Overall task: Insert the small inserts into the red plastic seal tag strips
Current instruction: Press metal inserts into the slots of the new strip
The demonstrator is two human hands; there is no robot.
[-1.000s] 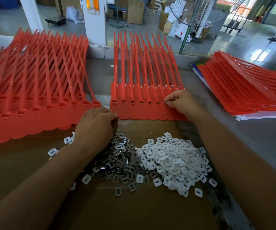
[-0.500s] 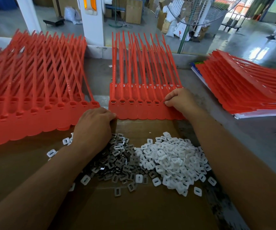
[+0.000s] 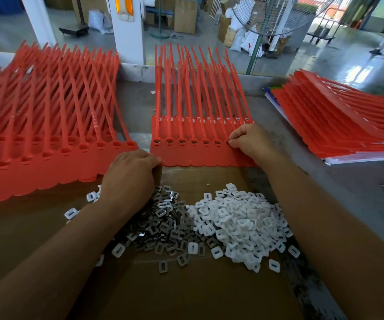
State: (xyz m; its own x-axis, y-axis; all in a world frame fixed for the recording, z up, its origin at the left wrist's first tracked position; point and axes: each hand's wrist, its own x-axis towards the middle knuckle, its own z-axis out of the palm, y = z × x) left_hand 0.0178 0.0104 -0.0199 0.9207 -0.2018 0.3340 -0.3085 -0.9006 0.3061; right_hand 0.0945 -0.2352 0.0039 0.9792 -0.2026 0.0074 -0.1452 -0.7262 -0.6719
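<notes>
We judge seating underway: right hand [image 3: 248, 142] pinches an insert [image 3: 229, 142] at right-end socket of red strips [image 3: 198, 155], far edge of cardboard [image 3: 198, 292] | left hand [image 3: 128, 179] curled, contents hidden | next: press flush, refill from metal pile [image 3: 163, 225].

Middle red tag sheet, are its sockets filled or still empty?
Filled, it seems: the visible sockets on the middle red tag sheet show grey inserts. The right hand covers the rightmost ones: cannot tell there.
</notes>
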